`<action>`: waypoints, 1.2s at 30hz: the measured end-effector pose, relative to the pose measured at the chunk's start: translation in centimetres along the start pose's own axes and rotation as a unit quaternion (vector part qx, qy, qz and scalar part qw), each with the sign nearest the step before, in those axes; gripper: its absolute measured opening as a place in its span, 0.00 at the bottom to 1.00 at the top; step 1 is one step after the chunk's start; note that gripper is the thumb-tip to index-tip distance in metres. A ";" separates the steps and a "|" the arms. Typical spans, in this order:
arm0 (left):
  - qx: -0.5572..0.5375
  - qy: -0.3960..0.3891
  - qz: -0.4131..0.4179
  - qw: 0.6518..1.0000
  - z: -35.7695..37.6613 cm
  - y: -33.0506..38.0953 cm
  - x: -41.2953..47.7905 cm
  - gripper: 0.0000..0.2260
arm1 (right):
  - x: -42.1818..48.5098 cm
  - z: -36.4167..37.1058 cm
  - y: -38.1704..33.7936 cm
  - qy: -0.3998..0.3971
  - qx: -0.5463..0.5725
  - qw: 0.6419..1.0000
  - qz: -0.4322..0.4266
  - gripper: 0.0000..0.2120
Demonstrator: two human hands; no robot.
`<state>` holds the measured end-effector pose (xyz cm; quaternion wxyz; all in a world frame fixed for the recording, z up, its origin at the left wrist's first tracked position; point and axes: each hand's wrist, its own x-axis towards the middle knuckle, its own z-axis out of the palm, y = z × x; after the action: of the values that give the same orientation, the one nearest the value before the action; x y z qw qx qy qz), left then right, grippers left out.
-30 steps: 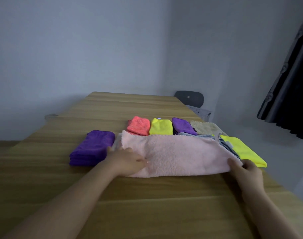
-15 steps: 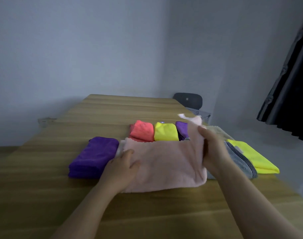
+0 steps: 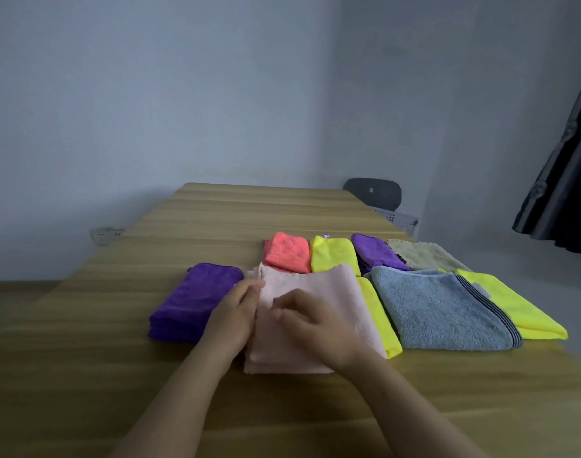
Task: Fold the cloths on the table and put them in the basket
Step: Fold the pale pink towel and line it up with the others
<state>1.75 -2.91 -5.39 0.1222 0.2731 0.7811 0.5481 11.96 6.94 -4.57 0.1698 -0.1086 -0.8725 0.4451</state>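
Observation:
A pink cloth (image 3: 318,289) lies folded in half on the wooden table (image 3: 236,209) in front of me. My left hand (image 3: 237,310) rests with straight fingers on its left edge. My right hand (image 3: 315,323) lies on top of the cloth, its curled fingers holding the edge it brought over. A pale perforated basket (image 3: 398,220) stands past the table's far right side. Folded cloths sit behind the pink one: coral (image 3: 287,251), yellow (image 3: 332,254) and purple (image 3: 378,251).
A folded purple stack (image 3: 196,299) lies just left of my left hand. To the right are a grey-blue towel (image 3: 437,305), a yellow cloth (image 3: 513,309) under it and a beige cloth (image 3: 421,256). A dark chair (image 3: 373,193) stands behind the basket.
My right hand lifted the pink cloth's right end and carried it left onto the left half. This uncovered the grey-blue towel and a yellow cloth. My left hand stayed at the left edge.

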 end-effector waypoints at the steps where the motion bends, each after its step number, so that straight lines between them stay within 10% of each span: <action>1: 0.023 0.000 0.011 1.000 0.2 -0.2 0.0 0.14 | 0.0 -0.8 -0.2 0.037 0.006 0.999 -0.009 0.05; 6: 0.159 0.051 0.079 0.983 0.8 -0.9 0.1 0.11 | -0.5 -4.9 3.2 0.305 -0.144 0.940 0.051 0.04; 16: 0.348 0.157 0.171 0.908 1.3 -0.9 -0.1 0.18 | -0.3 -5.4 6.2 0.196 -0.152 0.947 0.206 0.24; 21: 0.475 -0.079 0.137 0.866 2.4 -0.7 -0.2 0.40 | -0.4 -5.5 5.8 0.160 -0.180 0.943 0.231 0.20; 25: 0.527 -0.026 0.208 0.824 3.2 -0.1 -0.8 0.32 | -0.7 -5.8 5.5 0.138 -0.194 0.942 0.236 0.14; 31: 0.496 -0.132 0.175 0.840 5.0 0.2 -1.5 0.26 | -1.0 -6.0 4.8 0.173 -0.118 0.951 0.227 0.10; 36: 0.511 -0.061 0.199 0.834 3.7 -0.6 -0.7 0.42 | -1.5 -6.0 4.5 0.162 -0.128 0.948 0.244 0.24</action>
<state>3.93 -0.52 -7.42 -0.0988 0.4792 0.8697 0.0654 15.87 13.52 -5.22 0.1794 -0.4092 -0.8301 0.3337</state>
